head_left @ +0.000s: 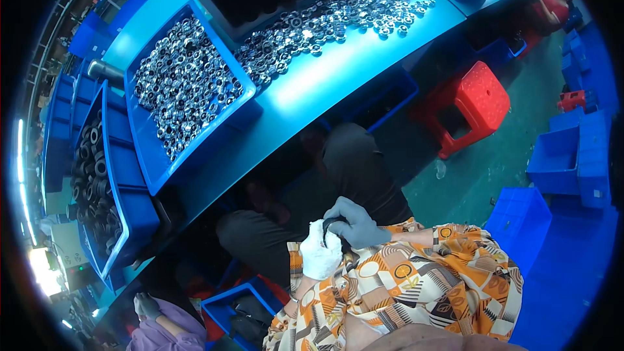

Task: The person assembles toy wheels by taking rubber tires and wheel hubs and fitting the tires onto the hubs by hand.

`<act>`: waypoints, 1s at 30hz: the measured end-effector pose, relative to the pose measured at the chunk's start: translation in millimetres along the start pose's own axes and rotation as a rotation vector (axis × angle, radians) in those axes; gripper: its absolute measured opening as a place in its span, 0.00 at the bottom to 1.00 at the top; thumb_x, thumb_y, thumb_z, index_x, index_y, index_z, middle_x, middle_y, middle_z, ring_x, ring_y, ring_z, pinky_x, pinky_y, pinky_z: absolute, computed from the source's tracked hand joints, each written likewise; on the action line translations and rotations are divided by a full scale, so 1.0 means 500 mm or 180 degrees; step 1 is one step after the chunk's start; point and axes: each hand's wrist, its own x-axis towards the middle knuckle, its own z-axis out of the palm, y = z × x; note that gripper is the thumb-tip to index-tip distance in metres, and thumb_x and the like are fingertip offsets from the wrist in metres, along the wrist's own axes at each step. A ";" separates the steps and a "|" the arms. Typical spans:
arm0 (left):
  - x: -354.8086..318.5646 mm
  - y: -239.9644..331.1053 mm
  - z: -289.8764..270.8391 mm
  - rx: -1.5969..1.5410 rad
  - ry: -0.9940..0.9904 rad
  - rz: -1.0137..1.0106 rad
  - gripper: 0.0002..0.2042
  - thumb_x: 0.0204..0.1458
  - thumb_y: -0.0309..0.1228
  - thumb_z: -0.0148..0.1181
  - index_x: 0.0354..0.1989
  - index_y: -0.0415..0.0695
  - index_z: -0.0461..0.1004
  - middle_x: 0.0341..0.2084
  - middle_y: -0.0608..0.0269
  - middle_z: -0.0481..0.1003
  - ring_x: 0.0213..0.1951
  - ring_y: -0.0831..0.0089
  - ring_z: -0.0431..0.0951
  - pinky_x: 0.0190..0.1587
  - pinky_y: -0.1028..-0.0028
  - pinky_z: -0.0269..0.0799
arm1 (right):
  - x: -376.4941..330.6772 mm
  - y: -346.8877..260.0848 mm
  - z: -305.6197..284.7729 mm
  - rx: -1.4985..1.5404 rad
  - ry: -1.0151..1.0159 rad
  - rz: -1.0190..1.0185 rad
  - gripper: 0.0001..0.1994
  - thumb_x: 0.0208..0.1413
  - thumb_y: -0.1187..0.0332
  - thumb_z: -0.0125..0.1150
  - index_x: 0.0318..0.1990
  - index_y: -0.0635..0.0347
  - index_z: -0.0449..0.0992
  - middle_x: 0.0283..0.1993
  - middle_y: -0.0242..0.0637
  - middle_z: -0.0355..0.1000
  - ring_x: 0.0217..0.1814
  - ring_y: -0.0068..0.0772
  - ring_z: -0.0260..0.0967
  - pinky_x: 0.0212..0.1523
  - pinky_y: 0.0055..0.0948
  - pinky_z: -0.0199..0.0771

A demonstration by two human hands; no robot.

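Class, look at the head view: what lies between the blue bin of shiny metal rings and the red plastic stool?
In the head view, the blue worktable, with loose metal rings heaped on it, separates the blue bin from the red stool.

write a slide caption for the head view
Gloved hands, left white, right grey, meet over a small dark part beside blue bins of shiny metal rings.

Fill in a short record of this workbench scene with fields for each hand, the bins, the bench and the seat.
Left hand: white-gloved left hand, touching a small dark part
Right hand: grey-gloved right hand, fingers curled on the same part
Near bin: blue bin of shiny metal rings
Far-left bin: blue bin of black rings
Bench: blue bench with loose shiny rings
Seat: red stool, unoccupied
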 end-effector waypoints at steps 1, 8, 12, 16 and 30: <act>0.010 0.005 0.006 0.0037 0.0032 0.0017 0.08 0.53 0.25 0.51 0.41 0.38 0.69 0.24 0.56 0.74 0.25 0.72 0.76 0.29 0.75 0.70 | 0.004 -0.004 -0.006 0.0107 0.0070 0.0123 0.06 0.47 0.75 0.58 0.35 0.61 0.73 0.34 0.35 0.65 0.33 0.30 0.64 0.35 0.26 0.63; 0.109 0.061 0.037 -0.0569 0.0151 -0.0137 0.09 0.53 0.21 0.51 0.43 0.36 0.67 0.31 0.57 0.76 0.35 0.75 0.75 0.40 0.76 0.70 | 0.063 -0.022 -0.073 0.0062 0.0435 0.0016 0.07 0.49 0.74 0.58 0.37 0.62 0.72 0.34 0.36 0.64 0.34 0.29 0.65 0.36 0.27 0.65; 0.151 0.097 0.043 -0.0146 -0.0234 0.0045 0.09 0.52 0.20 0.51 0.42 0.37 0.68 0.29 0.58 0.75 0.32 0.76 0.75 0.38 0.77 0.70 | 0.081 -0.029 -0.114 0.0036 0.0559 -0.0027 0.08 0.48 0.75 0.58 0.37 0.63 0.71 0.33 0.37 0.65 0.34 0.32 0.65 0.36 0.29 0.65; 0.201 0.130 0.072 0.0018 -0.0097 0.0751 0.11 0.48 0.20 0.52 0.41 0.41 0.70 0.22 0.52 0.75 0.21 0.61 0.77 0.25 0.70 0.72 | 0.102 -0.047 -0.148 -0.0451 0.1146 -0.0507 0.07 0.47 0.75 0.59 0.35 0.63 0.70 0.31 0.40 0.65 0.33 0.39 0.66 0.35 0.32 0.66; 0.274 0.167 0.097 -0.0480 -0.0381 0.0095 0.09 0.55 0.20 0.48 0.43 0.40 0.69 0.29 0.61 0.74 0.30 0.80 0.73 0.34 0.80 0.70 | 0.149 -0.036 -0.207 -0.0050 0.1048 -0.0410 0.10 0.54 0.71 0.56 0.43 0.64 0.70 0.37 0.42 0.72 0.39 0.37 0.72 0.41 0.30 0.69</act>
